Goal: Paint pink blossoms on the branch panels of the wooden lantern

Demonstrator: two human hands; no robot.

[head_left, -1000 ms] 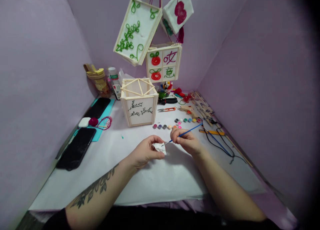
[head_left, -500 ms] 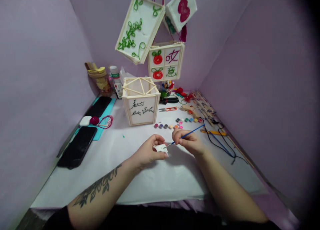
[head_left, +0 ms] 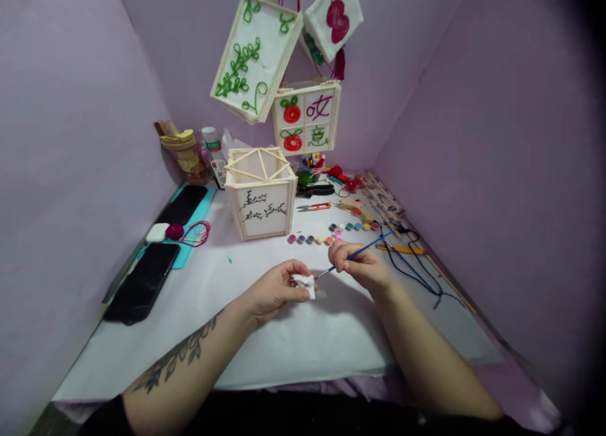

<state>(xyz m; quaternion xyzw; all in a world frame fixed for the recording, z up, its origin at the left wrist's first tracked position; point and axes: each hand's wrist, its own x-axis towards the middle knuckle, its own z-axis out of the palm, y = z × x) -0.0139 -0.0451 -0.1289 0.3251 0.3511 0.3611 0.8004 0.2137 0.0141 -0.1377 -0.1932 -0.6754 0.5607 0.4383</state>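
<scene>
A crumpled white tissue (head_left: 304, 285) is pinched in my left hand (head_left: 277, 291), between thumb and fingers. My right hand (head_left: 358, 263) grips a thin blue paintbrush (head_left: 364, 247), its handle slanting up to the right. The brush tip points down at the tissue and its bristles are at the tissue's right edge, partly hidden there. Just beyond my hands lie two rows of small paint pots (head_left: 310, 240). Farther back stands a wooden-framed paper lantern (head_left: 266, 209) with dark branches painted on its front panel.
Several decorated lanterns (head_left: 307, 117) hang above the back of the table. Thread snips (head_left: 314, 207) and pliers (head_left: 317, 190) lie behind the paints. Black cord (head_left: 428, 278) is at right. Phones (head_left: 142, 283) and pink thread (head_left: 201, 233) are at left.
The brush tip has shifted from the middle of the tissue to its right edge. The tissue looks more folded in my left hand. The whole view has shifted slightly.
</scene>
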